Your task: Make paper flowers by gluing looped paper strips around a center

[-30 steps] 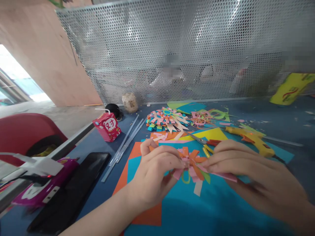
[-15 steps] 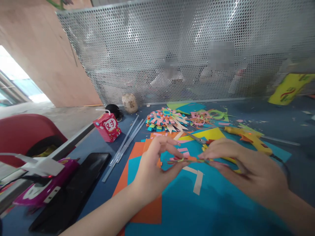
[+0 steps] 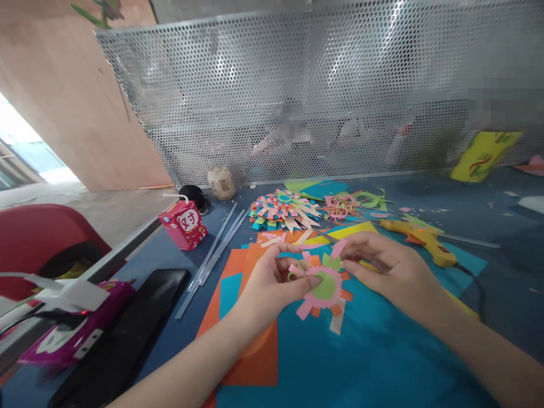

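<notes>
A paper rosette (image 3: 326, 287) with a green centre, a pink scalloped ring and pink, orange and green strips round its edge faces me above the blue paper (image 3: 361, 357). My left hand (image 3: 278, 277) pinches its left side, thumb on the green centre. At its upper right, my right hand (image 3: 382, 260) has thumb and fingers closed on a pink strip (image 3: 339, 248) at the rim. Beneath my right hand lie yellow-handled scissors (image 3: 461, 303), mostly covered. A pale paper strip (image 3: 336, 324) shows just below the rosette.
Finished layered rosettes (image 3: 283, 207) and paper shreds (image 3: 340, 205) lie at the back. On the right is a yellow glue gun (image 3: 419, 238) with a cord. Glue sticks (image 3: 216, 249), a red drink box (image 3: 183, 225) and a black phone (image 3: 123, 334) stand left. A perforated metal screen (image 3: 272, 96) closes the back.
The rosette was edge-on and now has its face turned toward me. My right hand has moved left and up along its rim. The view has shifted slightly.
</notes>
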A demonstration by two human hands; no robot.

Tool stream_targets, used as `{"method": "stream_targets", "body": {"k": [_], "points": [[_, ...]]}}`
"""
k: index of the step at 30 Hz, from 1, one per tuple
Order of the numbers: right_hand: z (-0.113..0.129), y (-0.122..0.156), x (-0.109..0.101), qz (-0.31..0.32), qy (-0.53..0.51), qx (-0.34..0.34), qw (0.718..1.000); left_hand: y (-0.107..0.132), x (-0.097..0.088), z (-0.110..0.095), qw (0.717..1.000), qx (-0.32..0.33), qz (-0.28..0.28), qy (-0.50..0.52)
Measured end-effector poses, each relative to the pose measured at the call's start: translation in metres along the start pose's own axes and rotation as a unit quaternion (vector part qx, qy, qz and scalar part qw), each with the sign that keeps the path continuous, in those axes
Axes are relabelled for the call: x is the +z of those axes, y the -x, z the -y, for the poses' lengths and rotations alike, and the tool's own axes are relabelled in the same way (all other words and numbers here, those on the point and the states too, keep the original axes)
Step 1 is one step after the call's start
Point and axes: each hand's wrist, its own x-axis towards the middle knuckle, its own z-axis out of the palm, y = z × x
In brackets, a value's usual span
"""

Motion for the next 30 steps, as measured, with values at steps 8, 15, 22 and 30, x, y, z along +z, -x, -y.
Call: {"method": "stream_targets", "body": {"k": [8, 15, 22, 30], "points": [[-0.0009, -0.0017, 0.0032, 0.003, -0.022, 0.012, 1.0, -0.0039, -0.0015, 0.0069, 1.0, 0.01, 0.002, -0.008], [0.0004, -0.0031, 0.0043, 0.004, -0.058, 0.026, 0.998, -0.0032, -0.0025, 0.0046, 1.0, -0.01, -0.001, -0.025], [0.0005, -0.0035, 0.0023, -0.005, -0.085, 0.03, 0.996, -0.0058, -0.004, 0.0059, 0.998, -0.016, -0.014, -0.052], [-0.0014, -0.006, 0.0018, 0.001, -0.065, 0.03, 0.997, -0.0052, -0.0033, 0.0052, 0.998, -0.02, -0.003, -0.064]]}}
